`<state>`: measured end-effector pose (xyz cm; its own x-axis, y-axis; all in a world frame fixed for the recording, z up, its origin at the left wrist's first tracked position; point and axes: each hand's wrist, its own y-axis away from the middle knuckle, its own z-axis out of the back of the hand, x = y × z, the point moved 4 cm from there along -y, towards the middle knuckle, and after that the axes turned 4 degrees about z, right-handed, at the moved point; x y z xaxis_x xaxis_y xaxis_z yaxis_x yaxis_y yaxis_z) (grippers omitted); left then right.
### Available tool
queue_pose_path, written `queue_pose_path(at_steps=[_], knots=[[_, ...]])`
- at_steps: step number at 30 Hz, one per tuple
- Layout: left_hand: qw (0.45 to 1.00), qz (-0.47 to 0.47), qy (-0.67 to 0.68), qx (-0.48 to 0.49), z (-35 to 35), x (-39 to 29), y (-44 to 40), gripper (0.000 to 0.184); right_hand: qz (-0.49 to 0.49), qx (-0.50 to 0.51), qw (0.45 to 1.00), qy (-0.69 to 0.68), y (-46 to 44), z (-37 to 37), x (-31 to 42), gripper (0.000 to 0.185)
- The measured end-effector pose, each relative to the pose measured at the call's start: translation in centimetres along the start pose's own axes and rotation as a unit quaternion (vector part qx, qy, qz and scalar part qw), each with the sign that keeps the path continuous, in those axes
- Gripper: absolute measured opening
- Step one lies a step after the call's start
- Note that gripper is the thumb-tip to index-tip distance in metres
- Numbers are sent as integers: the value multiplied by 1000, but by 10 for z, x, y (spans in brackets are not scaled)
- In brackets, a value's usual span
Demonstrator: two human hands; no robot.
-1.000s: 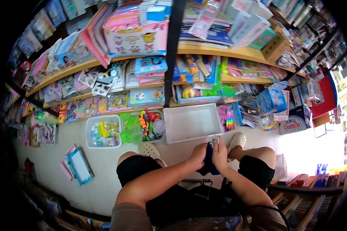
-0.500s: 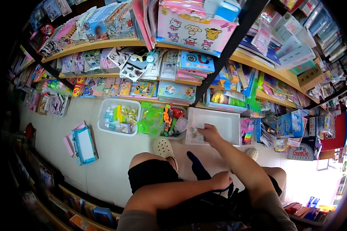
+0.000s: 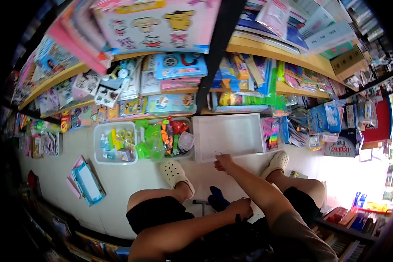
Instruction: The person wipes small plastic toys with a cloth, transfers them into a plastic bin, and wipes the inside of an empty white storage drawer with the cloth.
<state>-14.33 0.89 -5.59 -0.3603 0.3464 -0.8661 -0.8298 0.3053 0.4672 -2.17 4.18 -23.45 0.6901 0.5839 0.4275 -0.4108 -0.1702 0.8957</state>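
Observation:
My right hand [image 3: 224,163] is at the near rim of a white rectangular bin [image 3: 205,139]. Its fingers are loosely bent and apart, with nothing visible in them. A few small dark specks lie on the bin's floor near the fingertips. My left hand [image 3: 241,208] is closed above my lap, and what it grips is hidden. Just beyond it is a dark blue, soft-looking thing [image 3: 217,198]; whether the hand holds it, I cannot tell.
Left of the bin stand a tub of green and orange toys [image 3: 155,137] and a clear tub [image 3: 115,160] with bottles and tape rolls. A blue box [image 3: 86,183] lies on the floor. Loaded shelves [image 3: 292,89] rise behind. My cream clogs [image 3: 174,172] flank the bin.
My right hand has drawn back from inside the bin to its near rim; the pale patterned patch by its fingers no longer shows. The view has shifted right. The left hand stays closed.

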Motion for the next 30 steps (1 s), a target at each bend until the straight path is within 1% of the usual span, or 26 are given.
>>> queue_pose_path(at_steps=[1, 3, 6, 9, 12, 15, 18, 21, 27, 30], knots=[[1000, 17, 9, 8, 5, -3, 1, 29, -13, -27, 1000, -4, -10, 25, -18, 22], [999, 38, 11, 23, 11, -4, 0, 29, -41, -96, 991, -79, -29, 68, -53, 26], [998, 58, 13, 38, 14, -3, -3, 27, -76, -162, 963, -199, -43, 108, -71, 31], [995, 90, 34, 39, 17, 0, -5, 25, -64, -169, 928, -327, -62, 125, -76, 33], [992, 114, 28, 56, 21, -1, -8, 22, -61, -140, 911, -383, -76, 127, -76, 33], [988, 133, 28, 72, 26, -5, -13, 23, -53, -153, 912, -377, -79, 125, -70, 28], [986, 144, 27, 74, 23, -1, -14, 24, 0, -174, 924, -340, -85, 130, -68, 23], [987, 145, 17, 73, 18, 7, -16, 24, -4, -187, 913, -362, -78, 135, -67, 16], [991, 121, 4, 56, 15, 9, -10, 24, -10, -165, 917, -364, -63, 139, -62, 18], [991, 122, 12, 50, 16, 5, -7, 25, -32, -164, 927, -335, -63, 139, -64, 21]])
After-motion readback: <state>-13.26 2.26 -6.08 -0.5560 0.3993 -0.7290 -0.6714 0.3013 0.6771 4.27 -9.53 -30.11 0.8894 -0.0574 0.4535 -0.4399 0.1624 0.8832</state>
